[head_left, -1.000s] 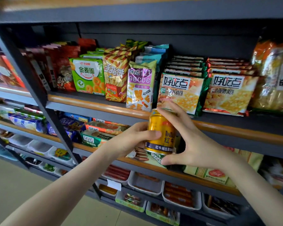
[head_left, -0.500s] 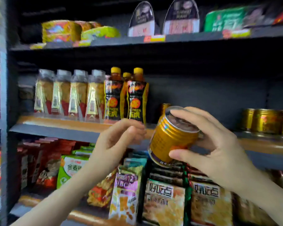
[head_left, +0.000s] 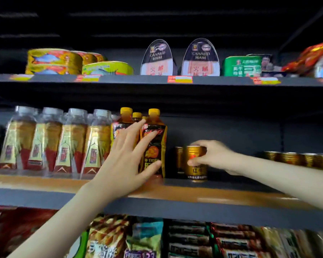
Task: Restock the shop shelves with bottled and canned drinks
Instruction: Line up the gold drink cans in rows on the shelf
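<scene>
Two hands are up at the middle shelf (head_left: pixel 222 197). The right hand (head_left: pixel 214 155) holds a gold can (head_left: pixel 195 165) near its top, with the thumb on the front and the fingers curled round the rim. The can stands upright on the shelf, a little back from the front edge and near the middle of it. A second gold can (head_left: pixel 179 161) stands just behind it, to its left.

The left hand (head_left: pixel 125 162) is flat and wide open, and it holds nothing. Its straight fingers lie on the front of a yellow-capped bottle (head_left: pixel 155 146) with a dark label. This bottle stands just to the left of the gold can, with a small gap between them. More yellow-capped bottles are behind it, partly hidden by the hand.

Four clear bottles (head_left: pixel 50 142) with silver caps stand in a row toward the left end of the shelf. A row of gold cans (head_left: pixel 296 159) stands toward the right end, well apart from the held can.

On the top shelf (head_left: pixel 119 80) are flat fish tins (head_left: pixel 52 61), two canned ham tins (head_left: pixel 200 58) and a green tin (head_left: pixel 241 66). Snack bags (head_left: pixel 108 237) fill the shelf below.
</scene>
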